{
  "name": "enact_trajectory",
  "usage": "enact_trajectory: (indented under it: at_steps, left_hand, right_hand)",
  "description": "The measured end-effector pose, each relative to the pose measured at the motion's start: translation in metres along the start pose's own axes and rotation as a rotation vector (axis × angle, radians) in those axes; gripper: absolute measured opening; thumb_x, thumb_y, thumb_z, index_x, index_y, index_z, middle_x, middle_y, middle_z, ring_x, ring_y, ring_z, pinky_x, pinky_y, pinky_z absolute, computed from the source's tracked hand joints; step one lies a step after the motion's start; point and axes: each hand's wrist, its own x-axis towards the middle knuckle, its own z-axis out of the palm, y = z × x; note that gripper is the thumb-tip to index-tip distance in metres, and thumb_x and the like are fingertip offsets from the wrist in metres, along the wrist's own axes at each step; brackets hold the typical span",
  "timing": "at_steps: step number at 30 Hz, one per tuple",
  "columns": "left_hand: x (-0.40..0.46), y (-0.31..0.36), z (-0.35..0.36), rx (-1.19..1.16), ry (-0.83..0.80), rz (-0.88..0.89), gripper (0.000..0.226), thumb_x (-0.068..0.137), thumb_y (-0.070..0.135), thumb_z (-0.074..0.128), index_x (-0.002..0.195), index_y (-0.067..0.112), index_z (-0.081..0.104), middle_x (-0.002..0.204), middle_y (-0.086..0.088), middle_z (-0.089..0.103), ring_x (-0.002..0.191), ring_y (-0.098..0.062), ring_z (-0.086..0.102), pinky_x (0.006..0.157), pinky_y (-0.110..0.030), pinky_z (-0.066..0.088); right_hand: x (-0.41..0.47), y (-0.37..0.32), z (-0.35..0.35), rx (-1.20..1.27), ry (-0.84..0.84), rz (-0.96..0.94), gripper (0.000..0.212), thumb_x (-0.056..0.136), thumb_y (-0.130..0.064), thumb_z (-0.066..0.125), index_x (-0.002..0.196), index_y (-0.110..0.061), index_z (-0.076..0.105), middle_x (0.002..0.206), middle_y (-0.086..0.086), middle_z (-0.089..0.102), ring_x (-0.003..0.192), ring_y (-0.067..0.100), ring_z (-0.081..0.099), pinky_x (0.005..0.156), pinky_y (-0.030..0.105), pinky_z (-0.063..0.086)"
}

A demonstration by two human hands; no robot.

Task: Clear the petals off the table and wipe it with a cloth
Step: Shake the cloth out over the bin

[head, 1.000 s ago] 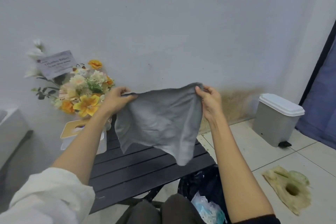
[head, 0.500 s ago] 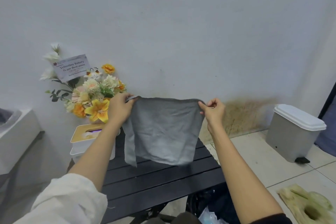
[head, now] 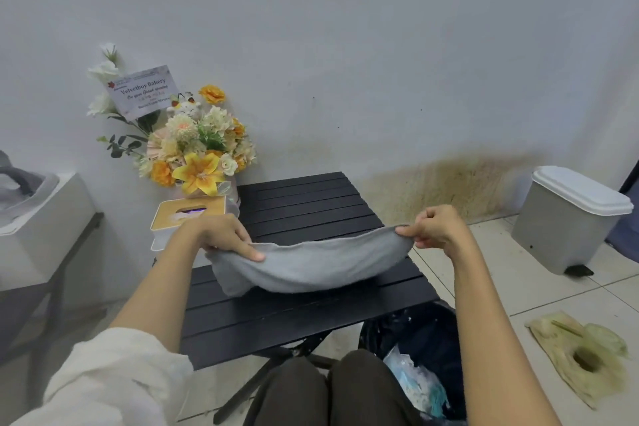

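A grey cloth [head: 311,264] stretches between both hands and sags onto the black slatted table [head: 304,204]. My left hand [head: 221,235] pinches its left end, index finger pointing along the edge. My right hand [head: 435,228] grips its right end, just above the table's right side. The cloth's lower fold rests on the slats near the table's middle. No petals show on the visible slats.
A flower bouquet [head: 193,145] with a card and a wooden-topped tissue box [head: 188,216] stand at the table's back left. A black bin bag [head: 425,353] gapes by my knees. A grey pedal bin [head: 570,218] and a stained floor rag [head: 581,356] lie to the right.
Both hands have lowered the cloth from held up and spread in the air to sagging folded onto the table. The view has tilted down.
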Motion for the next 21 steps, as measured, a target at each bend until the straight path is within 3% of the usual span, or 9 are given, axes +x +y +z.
enact_trajectory:
  at_steps: [3,6,8,10,12,14,16,18,21]
  left_hand:
    - [0.029,-0.012,0.014,-0.071,0.042,-0.027,0.017,0.068,0.04,0.081,0.071,0.025,0.073,0.077,0.008,0.065,0.082,-0.012,0.058,0.072,-0.023,0.048]
    - [0.063,-0.016,0.023,-0.025,0.23,0.012,0.012,0.074,0.03,0.077,0.081,0.021,0.074,0.086,0.003,0.071,0.087,-0.014,0.06,0.077,-0.027,0.049]
    - [0.082,-0.017,0.031,0.014,0.369,0.011,0.015,0.077,0.031,0.072,0.091,0.023,0.073,0.1,0.001,0.072,0.092,-0.016,0.062,0.083,-0.033,0.052]
    - [0.097,-0.017,0.043,0.029,0.464,-0.002,0.038,0.08,0.037,0.068,0.116,0.024,0.062,0.116,0.002,0.065,0.107,-0.019,0.059,0.092,-0.036,0.049]
    - [0.109,-0.021,0.063,0.039,0.492,-0.053,0.057,0.083,0.042,0.063,0.134,0.024,0.045,0.133,0.0,0.054,0.122,-0.023,0.051,0.099,-0.04,0.044]
    - [0.113,-0.026,0.087,0.054,0.429,-0.217,0.068,0.086,0.045,0.057,0.142,0.02,0.029,0.146,-0.004,0.037,0.131,-0.031,0.039,0.103,-0.046,0.038]
    - [0.109,-0.027,0.109,-0.015,0.352,-0.463,0.084,0.085,0.052,0.054,0.146,0.012,0.012,0.15,-0.009,0.02,0.133,-0.041,0.028,0.102,-0.054,0.033]
    - [0.106,-0.033,0.122,-0.131,0.398,-0.593,0.093,0.08,0.057,0.058,0.143,0.005,0.013,0.146,-0.019,0.023,0.13,-0.042,0.031,0.099,-0.053,0.038]
    - [0.1,-0.037,0.116,-0.207,0.34,-0.503,0.08,0.082,0.049,0.06,0.14,0.003,0.03,0.141,-0.02,0.039,0.126,-0.036,0.043,0.102,-0.044,0.041]
  right_hand:
    - [0.014,0.013,0.015,-0.136,0.002,0.161,0.033,0.068,0.003,0.079,0.07,-0.005,0.047,0.062,0.01,0.057,0.047,0.018,0.051,0.055,0.029,0.055]
    - [0.041,0.029,0.042,-0.116,0.169,0.129,0.032,0.072,0.002,0.077,0.064,-0.009,0.048,0.052,0.006,0.061,0.042,0.018,0.055,0.053,0.029,0.054]
    - [0.057,0.04,0.062,-0.064,0.288,0.055,0.029,0.075,0.003,0.071,0.063,-0.011,0.049,0.069,0.009,0.066,0.052,0.021,0.06,0.051,0.025,0.049]
    - [0.07,0.052,0.08,-0.083,0.327,0.005,0.015,0.078,0.004,0.064,0.085,-0.007,0.058,0.102,0.015,0.065,0.084,0.028,0.064,0.067,0.027,0.048]
    - [0.076,0.068,0.098,-0.105,0.241,-0.059,0.038,0.082,0.001,0.063,0.118,-0.005,0.053,0.127,0.014,0.055,0.116,0.029,0.054,0.088,0.031,0.044]
    - [0.073,0.088,0.113,-0.193,0.13,-0.133,0.048,0.09,-0.01,0.058,0.134,-0.007,0.041,0.141,0.011,0.044,0.131,0.026,0.042,0.103,0.033,0.037]
    - [0.068,0.112,0.128,-0.513,0.013,-0.181,0.054,0.097,-0.03,0.045,0.144,-0.01,0.028,0.153,0.01,0.026,0.142,0.025,0.024,0.114,0.035,0.023]
    - [0.067,0.132,0.135,-0.819,-0.059,-0.206,0.058,0.1,-0.042,0.026,0.15,-0.014,0.013,0.159,0.007,0.006,0.147,0.025,0.0,0.119,0.036,0.003]
    - [0.066,0.129,0.132,-0.821,-0.103,-0.203,0.057,0.101,-0.041,0.021,0.15,-0.014,0.009,0.159,0.005,0.001,0.147,0.025,-0.008,0.118,0.036,-0.005]
